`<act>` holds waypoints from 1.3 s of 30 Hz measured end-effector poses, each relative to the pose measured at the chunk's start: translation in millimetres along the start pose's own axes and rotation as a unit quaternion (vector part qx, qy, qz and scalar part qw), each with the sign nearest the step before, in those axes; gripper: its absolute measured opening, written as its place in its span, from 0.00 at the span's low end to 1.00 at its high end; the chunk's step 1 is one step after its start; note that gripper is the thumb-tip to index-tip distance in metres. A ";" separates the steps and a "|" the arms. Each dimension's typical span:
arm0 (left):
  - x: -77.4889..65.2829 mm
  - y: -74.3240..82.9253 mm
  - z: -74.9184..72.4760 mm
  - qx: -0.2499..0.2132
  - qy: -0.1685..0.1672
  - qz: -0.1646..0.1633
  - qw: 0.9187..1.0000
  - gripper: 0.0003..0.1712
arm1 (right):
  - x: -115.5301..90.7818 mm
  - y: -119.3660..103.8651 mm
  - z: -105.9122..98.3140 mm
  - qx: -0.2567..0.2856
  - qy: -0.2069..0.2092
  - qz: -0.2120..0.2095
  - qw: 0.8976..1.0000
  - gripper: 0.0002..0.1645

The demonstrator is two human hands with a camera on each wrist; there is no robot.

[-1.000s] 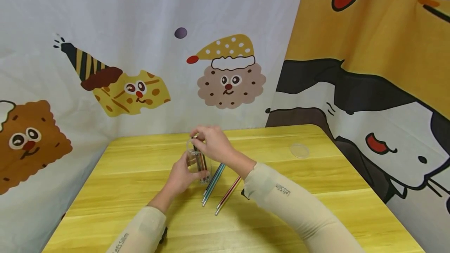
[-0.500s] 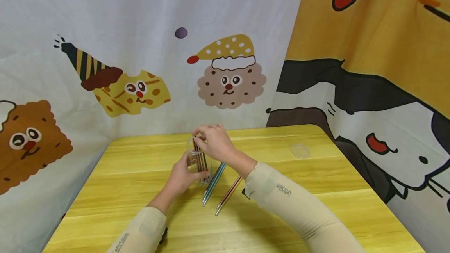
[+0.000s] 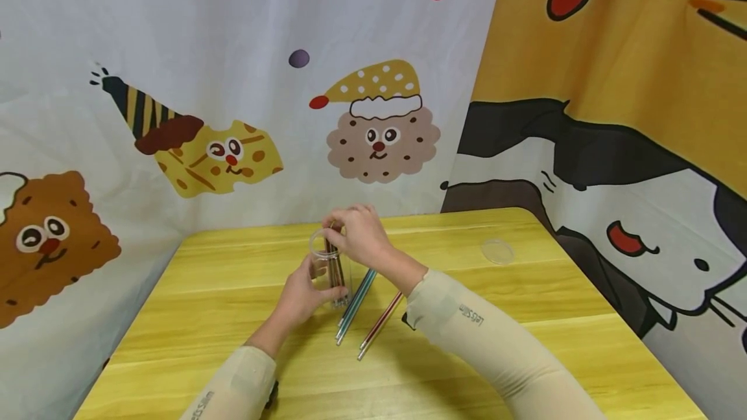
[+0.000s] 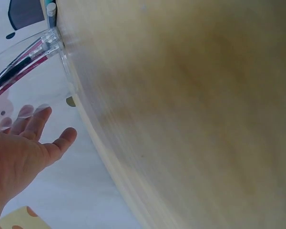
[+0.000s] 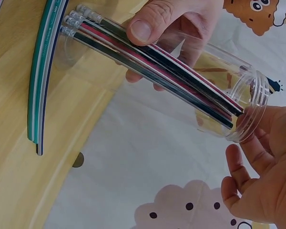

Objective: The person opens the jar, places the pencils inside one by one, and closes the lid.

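My left hand (image 3: 300,293) grips a clear plastic jar (image 5: 255,114) low on its side, thumb in front and fingers behind. The jar stands upright on the table, its mouth uncovered. Inside it are several dark and red striped pencils (image 5: 174,74), their eraser ends (image 5: 74,21) at the bottom. My right hand (image 3: 362,232) is at the mouth, thumb and fingers pinching the pencil tops; in the right wrist view its fingertips (image 5: 248,143) reach the rim. The left wrist view shows the jar's base (image 4: 52,43) and my left hand's spread fingers (image 4: 66,136).
Right of the jar, teal pencils (image 3: 356,306) lie on the wooden table (image 3: 443,374), with red pencils (image 3: 379,327) farther right. A round clear lid (image 3: 498,251) lies at the back right. A cartoon-printed curtain (image 3: 245,57) hangs behind the table's back edge.
My right hand has shifted slightly right at the jar's mouth, and the pencil tops lean a little more to the right. My left hand and the jar have stayed in place.
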State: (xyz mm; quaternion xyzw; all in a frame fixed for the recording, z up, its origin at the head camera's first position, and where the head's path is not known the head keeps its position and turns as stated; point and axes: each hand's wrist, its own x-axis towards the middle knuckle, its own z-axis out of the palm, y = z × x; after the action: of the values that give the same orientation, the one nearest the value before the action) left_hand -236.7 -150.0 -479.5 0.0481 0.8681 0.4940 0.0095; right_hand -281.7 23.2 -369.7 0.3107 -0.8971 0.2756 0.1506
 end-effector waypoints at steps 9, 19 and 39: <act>-0.7 0.0 0.6 -0.001 0.002 0.002 1.000 0.45 | -1.4 3.6 1.1 -0.020 -0.016 -0.003 1.000 0.09; -0.8 -3.0 1.8 -0.002 0.005 0.000 1.000 0.46 | -4.3 4.7 3.6 -0.032 -0.050 -0.013 0.998 0.19; -0.2 -2.8 1.2 -0.003 0.004 -0.004 1.000 0.54 | -30.8 62.5 -15.5 0.135 -0.018 0.076 0.988 0.24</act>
State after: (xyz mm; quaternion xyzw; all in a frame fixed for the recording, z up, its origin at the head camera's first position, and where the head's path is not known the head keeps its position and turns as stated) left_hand -236.6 -150.4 -482.5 0.0430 0.8667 0.4969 0.0085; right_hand -296.7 87.8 -395.9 0.2640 -0.8753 0.3990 0.0698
